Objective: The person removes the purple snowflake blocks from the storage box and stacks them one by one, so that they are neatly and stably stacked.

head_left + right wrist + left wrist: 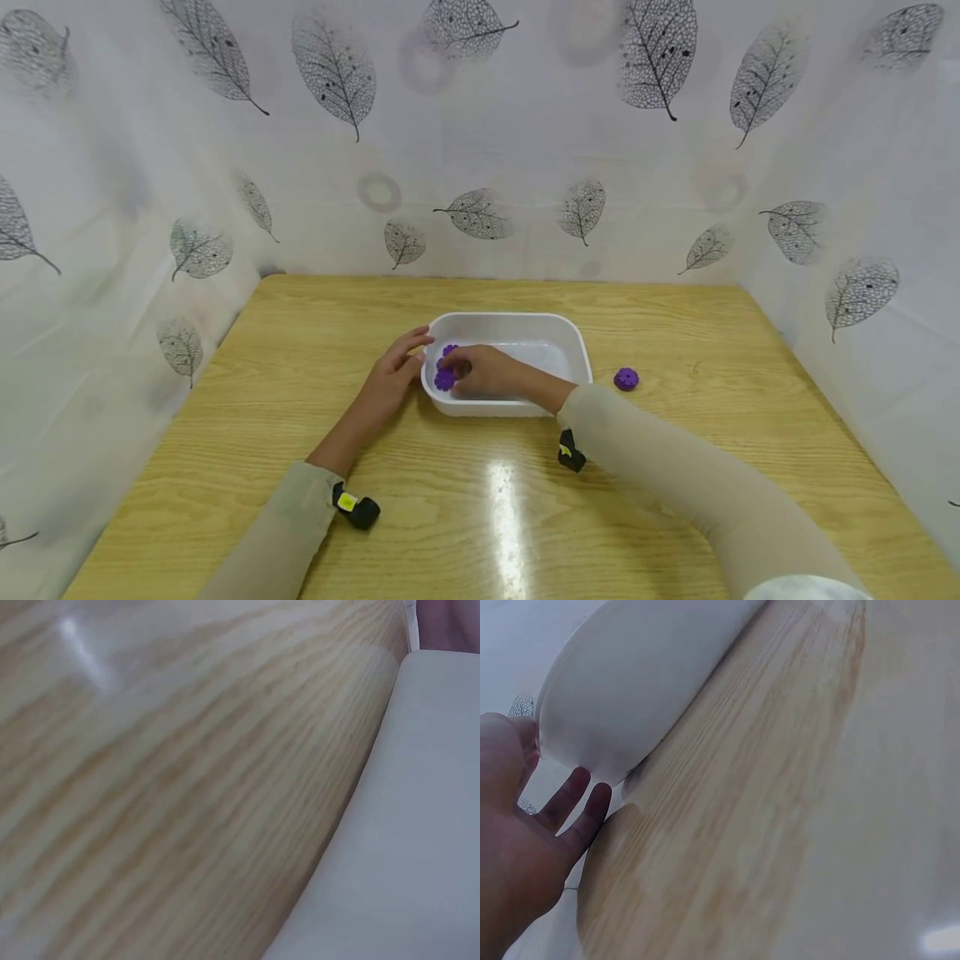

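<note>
A white rectangular tray (517, 408) stands on the table. My right hand (491, 371) reaches into its left end, with finger and thumb curled at a purple flower-shaped piece (445, 381) and seeming to pinch it. Another purple piece (450, 350) shows just behind, partly covered by the fingers. At the tray's left end, my left hand (386, 375) rests its extended fingers against the wall and rim. In the left wrist view, the left hand (525, 847) has spread fingers touching the tray's outer wall (622, 682). The right wrist view shows mostly table and the tray's side (397, 817).
A single purple flower-shaped piece (626, 379) lies on the wooden table (337, 325) to the right of the tray. Leaf-patterned white cloth (517, 167) hangs behind the table and along both sides. A small black camera (356, 508) is strapped to each wrist.
</note>
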`<move>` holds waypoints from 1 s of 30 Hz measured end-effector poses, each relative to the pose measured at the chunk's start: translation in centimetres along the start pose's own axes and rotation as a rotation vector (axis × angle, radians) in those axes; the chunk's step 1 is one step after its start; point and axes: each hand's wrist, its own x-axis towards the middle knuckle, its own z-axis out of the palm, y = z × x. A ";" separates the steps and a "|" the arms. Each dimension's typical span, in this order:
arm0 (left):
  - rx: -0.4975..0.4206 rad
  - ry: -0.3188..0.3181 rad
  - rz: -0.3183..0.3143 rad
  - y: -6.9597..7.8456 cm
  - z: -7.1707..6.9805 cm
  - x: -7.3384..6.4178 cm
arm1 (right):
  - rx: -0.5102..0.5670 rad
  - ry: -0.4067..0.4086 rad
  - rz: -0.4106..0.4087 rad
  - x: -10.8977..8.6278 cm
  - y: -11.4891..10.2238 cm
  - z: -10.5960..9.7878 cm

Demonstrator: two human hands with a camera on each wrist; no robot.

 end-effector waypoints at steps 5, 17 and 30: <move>-0.001 0.006 0.003 -0.1 0.0 0.1 | -0.009 -0.012 0.001 0.2 -0.1 0.1; 0.006 0.002 -0.003 -0.1 0.0 0.1 | -0.067 -0.025 0.008 0.1 -0.2 0.1; -0.019 0.001 -0.007 -0.1 0.1 0.0 | -0.075 -0.017 0.017 0.1 -0.5 0.0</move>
